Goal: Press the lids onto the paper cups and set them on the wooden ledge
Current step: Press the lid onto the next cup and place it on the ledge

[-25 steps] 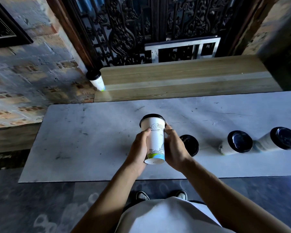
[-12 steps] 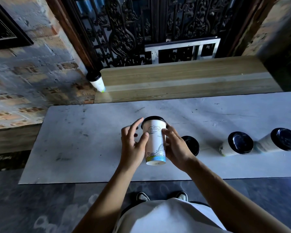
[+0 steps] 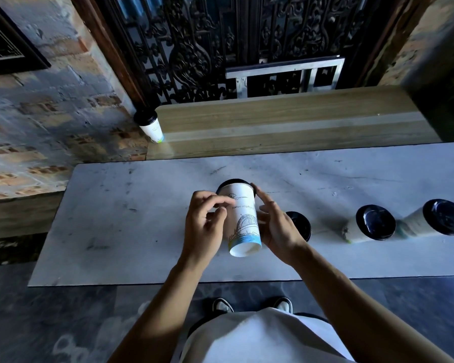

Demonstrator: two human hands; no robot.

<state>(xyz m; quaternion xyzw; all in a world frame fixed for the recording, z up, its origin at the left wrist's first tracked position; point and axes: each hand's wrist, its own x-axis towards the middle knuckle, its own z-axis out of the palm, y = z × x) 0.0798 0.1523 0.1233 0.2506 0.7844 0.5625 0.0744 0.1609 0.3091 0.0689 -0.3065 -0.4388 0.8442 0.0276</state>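
Note:
A white printed paper cup (image 3: 243,218) with a black lid pressed on its far end is held between both hands above the marble table (image 3: 121,205). It tilts so that its base faces me. My left hand (image 3: 203,226) grips the cup's left side with curled fingers. Along the right side lies my right hand (image 3: 277,226), fingertips up at the lid's rim. Just behind the right hand, a black-lidded item (image 3: 300,226) sits on the table. One lidded cup (image 3: 150,125) stands at the left end of the wooden ledge (image 3: 286,119).
Two more lidded cups (image 3: 370,226) (image 3: 437,221) stand on the table's right side. Behind the ledge rises a dark ornate iron grille (image 3: 220,43), with a brick wall (image 3: 50,113) to the left. My shoes and white clothing show below the table's near edge.
The cup has turned in my hands, showing a different print, and its base has tipped toward me. My left hand opened briefly and closed again on the cup's side.

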